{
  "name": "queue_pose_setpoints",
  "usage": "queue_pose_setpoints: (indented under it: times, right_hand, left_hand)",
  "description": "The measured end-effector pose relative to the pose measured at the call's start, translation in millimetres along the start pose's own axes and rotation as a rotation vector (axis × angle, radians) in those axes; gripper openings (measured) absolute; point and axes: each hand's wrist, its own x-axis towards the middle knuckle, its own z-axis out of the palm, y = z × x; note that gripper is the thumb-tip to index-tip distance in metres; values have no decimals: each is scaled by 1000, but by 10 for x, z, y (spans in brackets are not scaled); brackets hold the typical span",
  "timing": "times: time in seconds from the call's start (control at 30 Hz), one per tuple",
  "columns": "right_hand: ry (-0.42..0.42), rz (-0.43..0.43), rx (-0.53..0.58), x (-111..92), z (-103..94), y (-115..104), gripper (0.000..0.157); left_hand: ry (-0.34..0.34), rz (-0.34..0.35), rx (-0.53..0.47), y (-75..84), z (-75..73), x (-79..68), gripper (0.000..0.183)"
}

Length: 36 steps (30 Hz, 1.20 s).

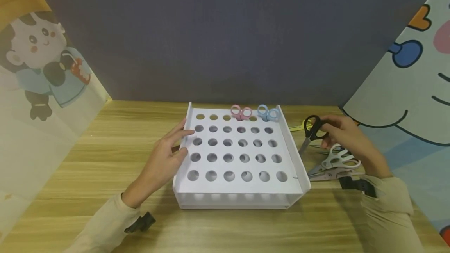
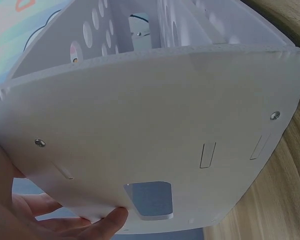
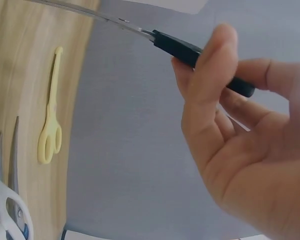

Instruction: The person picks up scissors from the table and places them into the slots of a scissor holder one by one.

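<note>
A white rack (image 1: 234, 149) with rows of round holes stands on the table. My left hand (image 1: 165, 151) rests at its left side panel (image 2: 140, 115), fingertips touching the panel and its edge. Beyond the rack's right side, my right hand (image 1: 342, 132) pinches black-handled scissors (image 1: 311, 130) by the handle. Their blades point down and left, and the tip is hidden behind the right panel in the head view. Pink scissors (image 1: 241, 113) and light blue scissors (image 1: 268, 113) stand in the back row of holes, with only their handles showing above.
Yellow scissors (image 3: 51, 125) lie on the table right of the rack. Nearer, white-handled scissors (image 1: 339, 157) lie heaped with others. A dark panel (image 1: 225, 38) rises behind the wooden table (image 1: 105, 147), with cartoon-printed walls (image 1: 49, 61) at both sides.
</note>
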Motion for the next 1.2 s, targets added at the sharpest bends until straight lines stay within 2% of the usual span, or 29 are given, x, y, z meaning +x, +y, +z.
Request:
queue_pose_setpoints:
  times: [0.1, 0.2, 0.33, 0.5, 0.63, 0.77, 0.87, 0.93, 1.03, 1.2]
  right_hand:
    - [-11, 1, 51, -11, -3, -32, 32]
    - [-4, 23, 77, -34, -1, -86, 42]
    - [36, 26, 32, -73, -6, -159, 58]
    - [123, -36, -31, -116, -15, -213, 54]
    - [234, -68, -84, -170, -28, -273, 50]
    - [348, -54, -105, -240, -61, -341, 51]
    - [404, -62, -70, -273, -77, -397, 50]
    - [431, -99, -28, -285, -77, -438, 43]
    - [457, -194, 59, -305, -64, -511, 32]
    - [466, -375, 270, -328, -1, -646, 29]
  left_hand:
    - [-1, -2, -2, -3, -1, -9, 44]
    - [-1, -4, -1, -10, -1, -16, 43]
    - [-2, -7, 3, -21, 2, -19, 43]
    - [-6, -7, 1, -24, 4, -17, 44]
    - [-11, -3, -2, -16, 11, -9, 44]
    - [-12, 4, -2, -11, 20, 2, 44]
    - [-11, 11, -3, -10, 21, 8, 44]
    - [-10, 13, -3, -6, 18, 9, 44]
    - [-11, 14, -4, -7, 11, 11, 45]
    - [-6, 10, -9, 1, -14, 5, 44]
